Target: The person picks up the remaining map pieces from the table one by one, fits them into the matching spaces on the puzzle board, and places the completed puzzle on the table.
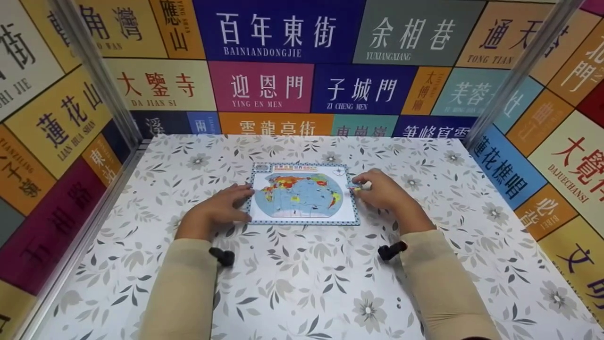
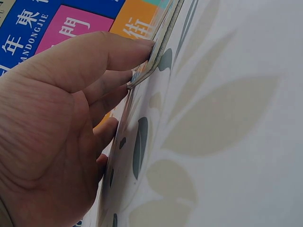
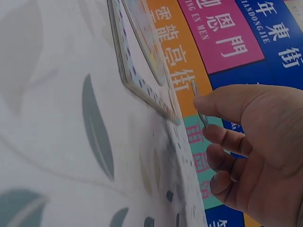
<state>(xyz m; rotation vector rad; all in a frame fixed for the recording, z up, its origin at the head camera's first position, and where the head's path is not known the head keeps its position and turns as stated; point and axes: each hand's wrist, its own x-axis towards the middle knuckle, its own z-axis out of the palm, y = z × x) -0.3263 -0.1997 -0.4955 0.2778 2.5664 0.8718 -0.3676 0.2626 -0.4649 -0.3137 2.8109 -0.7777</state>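
Note:
A world map jigsaw puzzle (image 1: pixel 302 193) with a dotted blue border lies flat on the table. My left hand (image 1: pixel 219 208) is at its left side, with thumb and fingertips touching the edge near the lower left corner. In the left wrist view the thumb of that hand (image 2: pixel 61 109) lies straight against the board's edge (image 2: pixel 161 52). Beside the right edge, my right hand (image 1: pixel 380 189) pinches a small, thin puzzle piece (image 1: pixel 354 188) between thumb and index finger. The right wrist view shows this piece (image 3: pixel 199 104) edge-on, held off the board (image 3: pixel 142 90).
The table (image 1: pixel 292 283) has a white cover printed with grey leaves and flowers. Behind it and along both sides stand panels (image 1: pixel 264 87) of coloured blocks with Chinese lettering. Metal posts (image 1: pixel 101 71) mark the back corners. Black straps with small mounts (image 1: pixel 222 256) sit on both wrists.

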